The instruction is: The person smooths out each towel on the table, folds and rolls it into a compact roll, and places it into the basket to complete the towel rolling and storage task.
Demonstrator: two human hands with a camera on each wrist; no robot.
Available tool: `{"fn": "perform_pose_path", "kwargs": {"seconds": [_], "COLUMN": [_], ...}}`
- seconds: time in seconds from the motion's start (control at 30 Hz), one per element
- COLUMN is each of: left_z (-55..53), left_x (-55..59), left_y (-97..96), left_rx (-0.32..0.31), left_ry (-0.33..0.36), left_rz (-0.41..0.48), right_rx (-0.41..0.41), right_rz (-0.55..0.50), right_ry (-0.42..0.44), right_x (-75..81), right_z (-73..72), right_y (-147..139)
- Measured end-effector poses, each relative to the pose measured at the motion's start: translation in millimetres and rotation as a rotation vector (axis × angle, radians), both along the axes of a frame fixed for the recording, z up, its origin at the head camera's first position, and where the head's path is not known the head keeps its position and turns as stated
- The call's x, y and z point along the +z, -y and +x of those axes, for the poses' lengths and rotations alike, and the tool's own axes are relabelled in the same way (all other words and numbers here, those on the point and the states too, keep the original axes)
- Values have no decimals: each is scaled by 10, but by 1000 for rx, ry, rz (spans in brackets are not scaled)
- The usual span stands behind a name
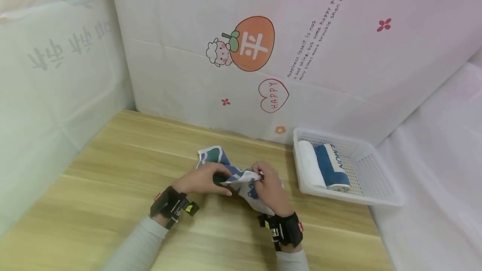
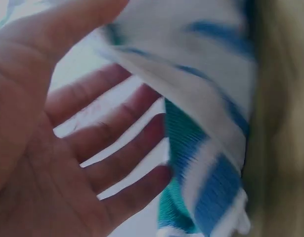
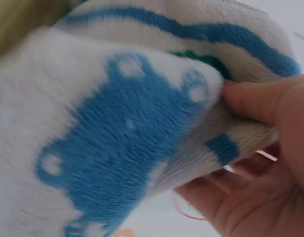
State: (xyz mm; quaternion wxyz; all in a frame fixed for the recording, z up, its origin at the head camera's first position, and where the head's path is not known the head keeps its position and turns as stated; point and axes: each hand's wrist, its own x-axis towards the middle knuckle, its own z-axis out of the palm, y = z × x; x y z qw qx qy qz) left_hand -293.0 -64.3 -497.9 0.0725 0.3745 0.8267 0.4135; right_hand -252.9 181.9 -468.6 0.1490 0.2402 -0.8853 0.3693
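A white towel [image 1: 244, 177] with blue and green patterns is held up, bunched, over the table between both hands. My right hand [image 1: 272, 189] pinches it between thumb and fingers near its right end. In the right wrist view, a blue bear print [image 3: 122, 143] covers the flap of cloth hanging from the thumb. My left hand [image 1: 205, 179] is at the towel's left part, its thumb and fingers spread apart. In the left wrist view its straight fingers [image 2: 117, 123] reach behind the cloth, fingertips hidden at the towel's edge. A green-and-blue corner extends beyond this hand toward the wall.
A white plastic basket [image 1: 380, 175] stands at the right back of the wooden table [image 1: 124, 170]. Inside it lie a rolled white towel [image 1: 311, 164] and a rolled blue-and-cream towel [image 1: 324, 164] side by side, at its left. Printed white cloth [image 1: 180, 74] walls the table's back and sides.
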Motion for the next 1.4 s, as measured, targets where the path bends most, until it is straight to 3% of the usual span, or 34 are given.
{"fn": "perform_pose_path", "kwargs": {"seconds": [0.13,0.27,0.33,0.43,0.5,0.6,0.73,0.83,0.93,1.03,1.1,1.17,1.27,1.4], "left_z": [32,32,13,-27,-43,-36,-4,23,3,-97,-223,-356,-520,-629], "left_x": [-125,-232,-251,-227,-189,-147,-225,-351,-439,-447,-370,-219,143,685], "left_y": [-192,-259,-221,-95,4,142,298,439,606,803,951,1116,1344,1516], "left_rx": [-16,66,123,189,226,260,222,214,267,348,402,444,473,528], "left_ry": [-178,-284,-274,-189,-135,-106,-209,-287,-321,-317,-296,-277,-258,-398], "left_rz": [-56,-152,-165,-109,-61,-81,-233,-302,-287,-252,-234,-231,-208,-148], "right_rx": [-11,-38,-87,-201,-268,-353,-450,-490,-482,-445,-414,-373,-287,-199], "right_rz": [-125,-217,-230,-237,-240,-248,-275,-254,-142,-27,53,91,143,86], "right_ry": [-105,-235,-283,-325,-327,-328,-285,-179,-33,91,109,118,84,-5], "right_x": [168,319,368,401,403,397,414,422,385,313,260,245,324,541], "right_z": [79,134,151,168,190,206,255,309,327,292,208,90,-141,-424], "right_y": [-111,-253,-355,-549,-701,-910,-1114,-1224,-1312,-1362,-1388,-1391,-1368,-1307]}}
